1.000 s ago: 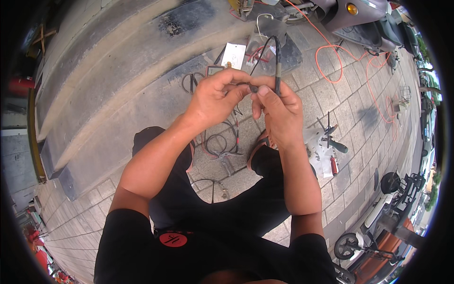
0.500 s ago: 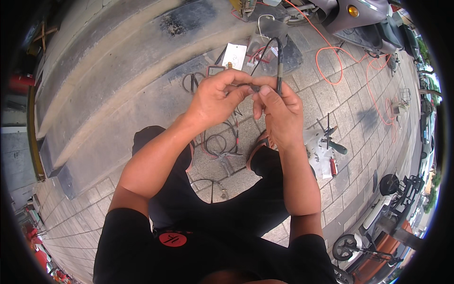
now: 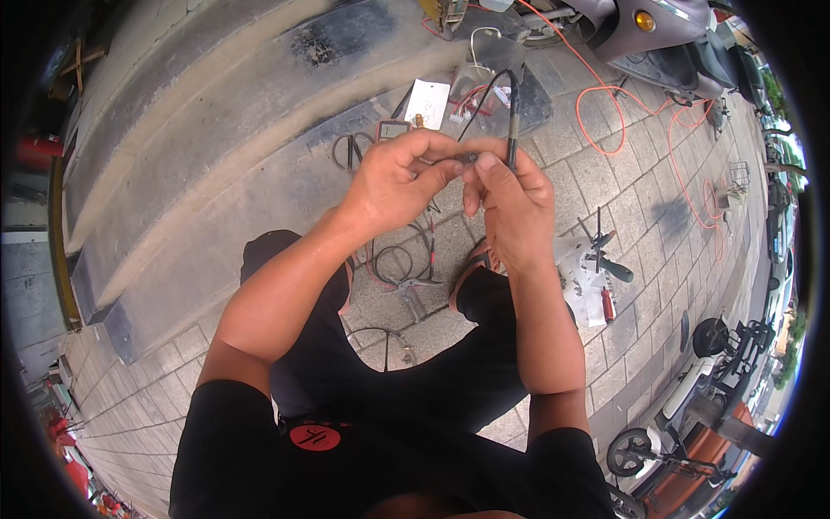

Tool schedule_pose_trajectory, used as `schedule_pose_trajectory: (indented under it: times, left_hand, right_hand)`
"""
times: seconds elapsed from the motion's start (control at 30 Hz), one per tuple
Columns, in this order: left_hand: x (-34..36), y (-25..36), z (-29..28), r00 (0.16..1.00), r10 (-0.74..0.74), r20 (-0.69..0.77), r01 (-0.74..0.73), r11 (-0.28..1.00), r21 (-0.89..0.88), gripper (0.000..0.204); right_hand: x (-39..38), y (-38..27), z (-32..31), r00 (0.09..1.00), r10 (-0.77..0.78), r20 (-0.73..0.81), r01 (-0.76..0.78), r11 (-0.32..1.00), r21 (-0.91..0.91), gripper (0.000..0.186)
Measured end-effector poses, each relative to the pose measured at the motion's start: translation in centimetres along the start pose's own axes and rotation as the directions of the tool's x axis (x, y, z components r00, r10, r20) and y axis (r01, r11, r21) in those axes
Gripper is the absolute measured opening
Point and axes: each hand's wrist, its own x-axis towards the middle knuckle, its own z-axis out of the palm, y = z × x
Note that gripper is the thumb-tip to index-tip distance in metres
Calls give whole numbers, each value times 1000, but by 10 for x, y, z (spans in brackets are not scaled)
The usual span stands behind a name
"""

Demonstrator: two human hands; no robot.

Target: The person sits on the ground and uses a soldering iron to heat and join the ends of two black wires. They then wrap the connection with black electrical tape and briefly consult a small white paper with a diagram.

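Over the paving, in front of my knees, both hands meet at a small dark connector-like piece (image 3: 470,158). My left hand (image 3: 399,180) pinches its left side between thumb and fingertips. My right hand (image 3: 517,195) is closed as well, its thumb pressed against the piece's right side. A black cable (image 3: 513,112) rises from between my right hand's fingers, bends over at the top and runs back down behind the hands. The exact kind of the small piece cannot be made out, since fingertips cover much of it.
Pliers (image 3: 413,298) and thin red and black leads lie between my feet. Beyond my hands are a meter (image 3: 394,130), a white card (image 3: 427,102) and a clear bag with wires (image 3: 474,97). Screwdrivers (image 3: 608,304) lie right. Stone steps (image 3: 199,164) rise left; an orange cable (image 3: 581,121) trails near a scooter (image 3: 640,35).
The small dark piece has turned slightly between my fingertips and shows a little more of its end. My arms have hardly moved.
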Motion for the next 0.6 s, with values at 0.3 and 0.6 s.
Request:
schedule_pose_trajectory:
  times: [0.3, 0.6]
  left_hand:
    - [0, -4, 0, 1000, 15, 9, -15, 1000, -19, 19]
    - [1, -3, -1, 1000, -14, -5, 14, 1000, -2, 21]
  right_hand:
    - [1, 2, -1, 1000, 1, 2, -1, 1000, 6, 21]
    - [2, 1, 0, 1000, -7, 17, 7, 1000, -2, 21]
